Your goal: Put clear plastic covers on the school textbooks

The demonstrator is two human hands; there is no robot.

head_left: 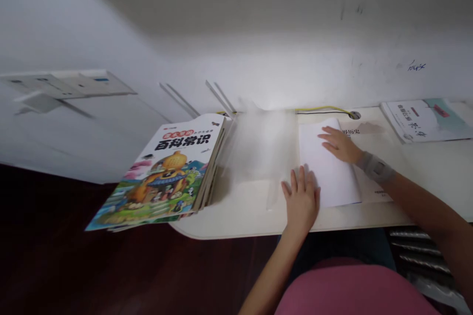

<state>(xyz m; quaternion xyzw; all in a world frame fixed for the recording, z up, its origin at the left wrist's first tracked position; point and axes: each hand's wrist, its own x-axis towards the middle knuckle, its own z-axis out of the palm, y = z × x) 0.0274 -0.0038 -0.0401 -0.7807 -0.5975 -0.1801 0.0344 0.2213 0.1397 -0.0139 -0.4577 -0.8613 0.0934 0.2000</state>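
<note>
An open white book (pixel 328 167) lies on the pale desk (pixel 236 216) in front of me. My right hand (pixel 338 143) rests flat on its white page, fingers stretched out to the left. My left hand (pixel 301 199) lies flat at the book's lower left corner, fingers spread and pointing up. To the left of the book a page or cover (pixel 260 145) shows only as a pale motion blur. A grey band sits on my right wrist (pixel 375 167).
A stack of colourful picture books (pixel 166 172) overhangs the desk's left end. Another book (pixel 424 119) lies at the far right by the wall. A yellow cable (pixel 321 108) runs along the back edge. Wall sockets (pixel 70 83) sit at left. Dark floor lies below.
</note>
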